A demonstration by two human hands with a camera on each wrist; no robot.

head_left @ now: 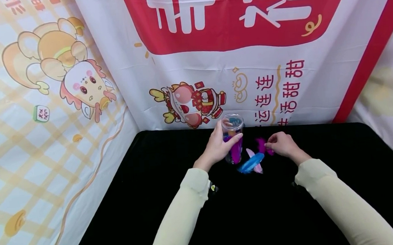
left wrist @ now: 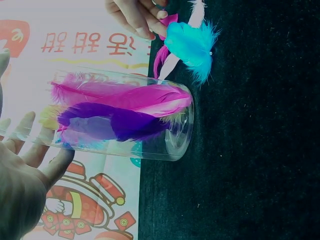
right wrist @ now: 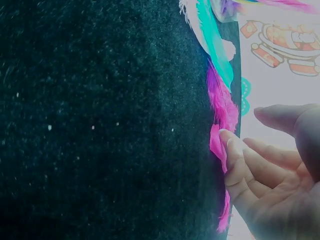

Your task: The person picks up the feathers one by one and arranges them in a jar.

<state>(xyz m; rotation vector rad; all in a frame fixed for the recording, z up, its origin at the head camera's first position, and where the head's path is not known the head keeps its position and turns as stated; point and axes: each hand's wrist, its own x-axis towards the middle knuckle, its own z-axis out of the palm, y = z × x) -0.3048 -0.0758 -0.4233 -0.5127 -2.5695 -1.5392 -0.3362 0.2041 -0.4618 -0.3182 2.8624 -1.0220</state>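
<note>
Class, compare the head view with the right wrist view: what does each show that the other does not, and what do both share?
Only the head view: the left hand around the jar, the jar's rim, both sleeves. Only the right wrist view: the palm of the right hand. Both: that hand, the blue feather, bright pink feathers, the black table and the jar, just partly in the wrist view.

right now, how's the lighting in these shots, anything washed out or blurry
Head view: fairly even light, but the table is nearly black and the magenta feather by the right hand looks soft; left wrist view: greenish tint, printed backdrop pale behind the clear jar; right wrist view: backdrop washed out, table tinted green.
</note>
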